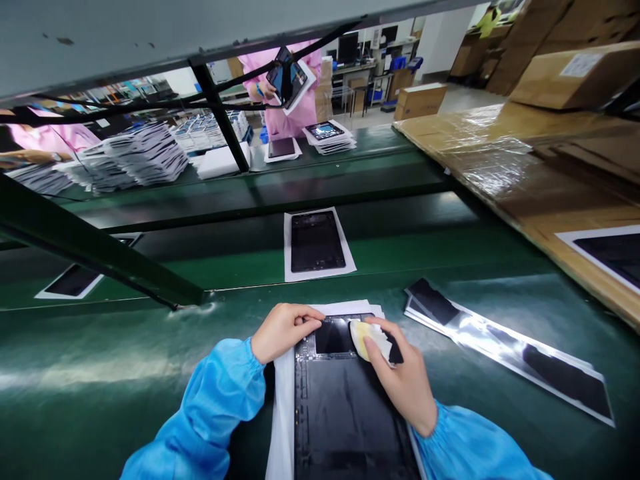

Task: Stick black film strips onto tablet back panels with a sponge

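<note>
An opened tablet (350, 413) lies in front of me on white sheets, its dark inner side up. A shiny black film patch (333, 337) sits across its upper part. My left hand (286, 330) is at the patch's upper left corner, thumb and fingertips pinched together; what they hold, if anything, is hidden. In my right hand (400, 373) is a folded white and yellowish wipe (369, 340), pressed against the right end of the patch. To the right, strips of black film on a glossy backing (510, 350) lie on the green bench.
Another tablet (317, 241) on white paper lies ahead on the green conveyor (225, 250). A dark green post (100, 243) slants at left under an overhead shelf (165, 40). Cardboard (480, 153) covers the right side. Across the line, a person in pink (293, 123) holds tablets near stacks.
</note>
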Demonstrator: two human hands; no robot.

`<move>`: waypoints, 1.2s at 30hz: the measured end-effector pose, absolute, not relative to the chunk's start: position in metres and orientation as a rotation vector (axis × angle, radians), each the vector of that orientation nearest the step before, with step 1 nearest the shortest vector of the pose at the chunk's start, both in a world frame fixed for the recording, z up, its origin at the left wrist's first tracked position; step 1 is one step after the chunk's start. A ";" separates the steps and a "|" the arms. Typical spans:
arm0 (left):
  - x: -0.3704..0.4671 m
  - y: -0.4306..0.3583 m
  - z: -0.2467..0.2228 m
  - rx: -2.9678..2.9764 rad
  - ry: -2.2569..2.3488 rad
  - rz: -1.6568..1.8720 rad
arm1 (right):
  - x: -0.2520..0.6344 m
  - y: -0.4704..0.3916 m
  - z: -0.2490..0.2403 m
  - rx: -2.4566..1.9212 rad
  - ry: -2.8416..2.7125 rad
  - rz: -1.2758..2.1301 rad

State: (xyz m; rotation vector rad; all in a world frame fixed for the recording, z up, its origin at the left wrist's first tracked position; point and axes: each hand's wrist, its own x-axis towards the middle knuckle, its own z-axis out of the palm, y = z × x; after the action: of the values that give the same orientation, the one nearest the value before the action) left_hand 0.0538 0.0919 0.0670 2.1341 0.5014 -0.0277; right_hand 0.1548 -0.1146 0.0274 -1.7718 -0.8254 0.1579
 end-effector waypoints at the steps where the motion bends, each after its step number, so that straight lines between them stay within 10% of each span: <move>1: 0.054 0.092 0.067 2.135 0.504 -0.027 | 0.155 -0.115 0.028 -1.774 -0.823 0.164; 36: 0.054 0.091 0.066 2.196 0.491 -0.013 | 0.154 -0.113 0.030 -1.813 -0.883 0.099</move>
State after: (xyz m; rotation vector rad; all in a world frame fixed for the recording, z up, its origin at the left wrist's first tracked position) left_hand 0.0541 0.0908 0.0663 2.1959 0.4913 -0.0131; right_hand 0.1537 -0.1129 0.0298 -1.8127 -0.8828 0.0993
